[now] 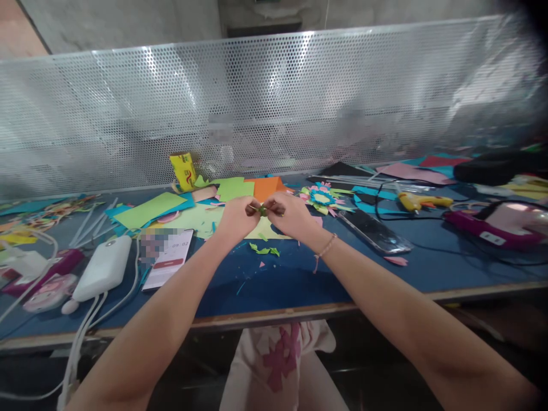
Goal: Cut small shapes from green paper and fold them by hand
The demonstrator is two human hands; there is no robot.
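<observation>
My left hand (238,217) and my right hand (287,213) meet above the middle of the blue table (274,279), fingertips pinched together on a small green paper piece (262,210). Both hands are closed on it. Under them lie sheets of light green paper (149,209) and an orange sheet (265,187). Small green paper scraps (264,250) lie on the table just in front of my hands. A finished paper flower (321,197) in pink, blue and yellow sits to the right of my right hand.
A phone (165,260) and a white power bank (104,267) with cables lie at left. A second dark phone (375,231), a yellow glue gun (417,200) and a pink device (492,225) lie at right. A perforated metal screen (274,108) backs the table. A yellow box (183,170) stands by it.
</observation>
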